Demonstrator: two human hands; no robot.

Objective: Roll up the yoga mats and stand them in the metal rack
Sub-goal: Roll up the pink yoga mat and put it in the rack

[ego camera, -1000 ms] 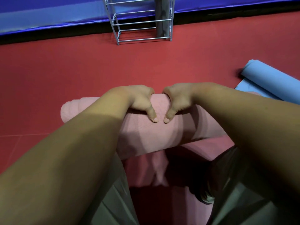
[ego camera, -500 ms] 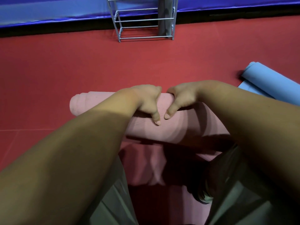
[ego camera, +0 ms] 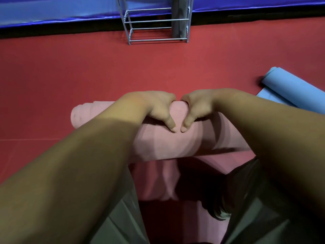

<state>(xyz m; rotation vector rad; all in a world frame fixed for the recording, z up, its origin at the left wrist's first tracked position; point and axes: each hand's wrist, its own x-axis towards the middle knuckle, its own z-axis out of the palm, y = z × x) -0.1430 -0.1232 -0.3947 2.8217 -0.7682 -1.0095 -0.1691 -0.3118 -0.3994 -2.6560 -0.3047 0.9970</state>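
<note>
- The left hand (ego camera: 156,110) and right hand (ego camera: 198,108) are gripping the pink mat roll (ego camera: 167,145).
- Fingers are curling over its far side, thumbs pressing its near face.

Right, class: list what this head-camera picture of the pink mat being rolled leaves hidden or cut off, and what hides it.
Head view only.
Fingertips of left hand and right hand: curled behind the pink mat; only thumb tips show.
Its right end: behind the right forearm.
Metal rack: top cut off by upper edge.
Blue mat: runs off the right edge.
</note>
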